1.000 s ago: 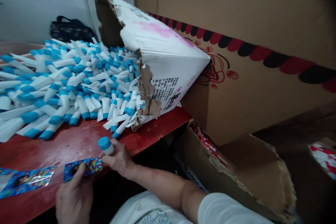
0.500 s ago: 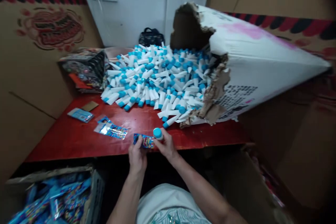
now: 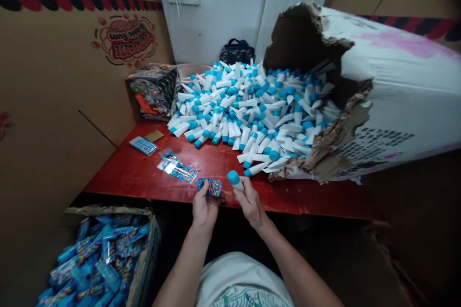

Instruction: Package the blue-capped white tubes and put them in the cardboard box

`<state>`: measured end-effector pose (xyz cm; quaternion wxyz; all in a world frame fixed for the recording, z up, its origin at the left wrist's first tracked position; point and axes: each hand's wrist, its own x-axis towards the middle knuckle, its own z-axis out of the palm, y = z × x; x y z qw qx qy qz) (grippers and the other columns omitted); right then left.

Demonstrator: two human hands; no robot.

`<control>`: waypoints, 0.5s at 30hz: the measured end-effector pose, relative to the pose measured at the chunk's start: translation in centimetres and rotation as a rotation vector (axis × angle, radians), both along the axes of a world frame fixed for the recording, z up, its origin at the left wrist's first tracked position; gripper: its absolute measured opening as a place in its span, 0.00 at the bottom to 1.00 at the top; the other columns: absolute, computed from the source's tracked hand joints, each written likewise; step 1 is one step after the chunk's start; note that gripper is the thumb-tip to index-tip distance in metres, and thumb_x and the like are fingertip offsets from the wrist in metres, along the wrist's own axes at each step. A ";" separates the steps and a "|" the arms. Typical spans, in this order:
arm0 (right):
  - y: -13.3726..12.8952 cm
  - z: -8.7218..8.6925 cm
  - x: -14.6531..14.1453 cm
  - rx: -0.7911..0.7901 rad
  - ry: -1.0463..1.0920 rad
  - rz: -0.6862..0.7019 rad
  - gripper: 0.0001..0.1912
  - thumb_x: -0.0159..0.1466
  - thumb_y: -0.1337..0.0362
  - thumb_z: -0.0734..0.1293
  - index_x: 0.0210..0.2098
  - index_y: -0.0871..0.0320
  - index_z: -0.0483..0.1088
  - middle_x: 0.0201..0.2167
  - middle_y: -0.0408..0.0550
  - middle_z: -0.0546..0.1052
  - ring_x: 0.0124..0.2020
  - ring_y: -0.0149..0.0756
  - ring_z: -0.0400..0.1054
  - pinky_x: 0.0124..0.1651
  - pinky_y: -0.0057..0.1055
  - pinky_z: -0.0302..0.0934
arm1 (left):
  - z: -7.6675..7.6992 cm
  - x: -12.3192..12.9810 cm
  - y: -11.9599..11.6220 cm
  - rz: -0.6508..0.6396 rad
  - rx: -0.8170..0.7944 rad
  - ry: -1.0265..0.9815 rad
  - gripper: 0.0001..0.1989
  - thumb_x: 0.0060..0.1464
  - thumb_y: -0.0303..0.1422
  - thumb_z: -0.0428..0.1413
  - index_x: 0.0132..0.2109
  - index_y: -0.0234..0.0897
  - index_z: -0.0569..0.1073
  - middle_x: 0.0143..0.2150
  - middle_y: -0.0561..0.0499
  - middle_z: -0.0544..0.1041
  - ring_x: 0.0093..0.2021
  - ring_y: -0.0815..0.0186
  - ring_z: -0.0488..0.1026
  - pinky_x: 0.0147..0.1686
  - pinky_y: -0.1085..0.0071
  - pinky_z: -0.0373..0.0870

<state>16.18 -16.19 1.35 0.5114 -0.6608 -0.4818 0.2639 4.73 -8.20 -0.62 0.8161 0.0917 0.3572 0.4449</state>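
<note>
My left hand (image 3: 205, 210) is shut on a small colourful foil packet (image 3: 210, 187), pinching it just over the red table's front edge. My right hand (image 3: 252, 206) grips a white tube with a blue cap (image 3: 235, 180), the cap pointing up and left. The tube and packet are a short gap apart. Beyond them, a large heap of similar blue-capped white tubes (image 3: 248, 110) spills from a torn white paper-covered cardboard drum (image 3: 399, 81) lying on its side. Neither hand touches the heap.
The red table (image 3: 306, 196) also holds foil packets (image 3: 176, 171) and a blue card (image 3: 144, 146). A cardboard box of blue packets (image 3: 101, 259) sits below left. A printed toy box (image 3: 154, 91), black bag (image 3: 236, 52) and cardboard walls surround the table.
My view has swung from right to left across the table. The tube and packet, close together half a second ago, now stand slightly apart, and both hands have moved a little apart.
</note>
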 end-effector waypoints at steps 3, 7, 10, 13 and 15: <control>-0.8 0.3 -0.2 -0.013 -0.149 0.078 0.11 0.64 0.60 0.60 0.45 0.55 0.66 0.35 0.44 0.74 0.35 0.36 0.69 0.38 0.28 0.60 | 0.1 -0.2 0.2 0.019 -0.021 -0.037 0.04 0.52 0.31 0.57 0.32 0.34 0.70 0.25 0.51 0.75 0.22 0.66 0.72 0.23 0.69 0.71; -1.4 0.2 -0.4 -0.039 -0.305 0.109 0.12 0.64 0.62 0.61 0.47 0.54 0.68 0.39 0.48 0.75 0.38 0.39 0.70 0.39 0.29 0.61 | 0.3 -0.4 0.3 0.072 0.029 -0.035 0.05 0.51 0.31 0.59 0.30 0.35 0.70 0.25 0.52 0.75 0.22 0.67 0.72 0.22 0.71 0.70; -1.6 -0.1 -0.3 -0.073 -0.366 0.089 0.15 0.63 0.63 0.62 0.49 0.53 0.68 0.40 0.49 0.76 0.39 0.41 0.71 0.40 0.31 0.63 | 0.4 -0.6 0.3 0.101 0.075 -0.019 0.06 0.49 0.31 0.60 0.31 0.35 0.70 0.24 0.54 0.75 0.23 0.68 0.72 0.23 0.72 0.69; -1.7 -0.1 -0.3 -0.106 -0.415 0.082 0.17 0.62 0.64 0.63 0.51 0.53 0.68 0.42 0.49 0.76 0.41 0.43 0.72 0.44 0.33 0.64 | 0.5 -0.7 0.3 0.114 0.116 0.010 0.08 0.46 0.32 0.62 0.32 0.35 0.71 0.24 0.55 0.74 0.23 0.68 0.72 0.22 0.73 0.68; -1.7 0.0 -0.4 -0.122 -0.449 0.088 0.19 0.62 0.64 0.63 0.53 0.53 0.68 0.43 0.50 0.76 0.42 0.44 0.72 0.45 0.34 0.64 | 0.7 -0.7 0.3 0.141 0.130 0.028 0.09 0.44 0.31 0.63 0.31 0.35 0.71 0.23 0.56 0.74 0.22 0.70 0.71 0.22 0.75 0.67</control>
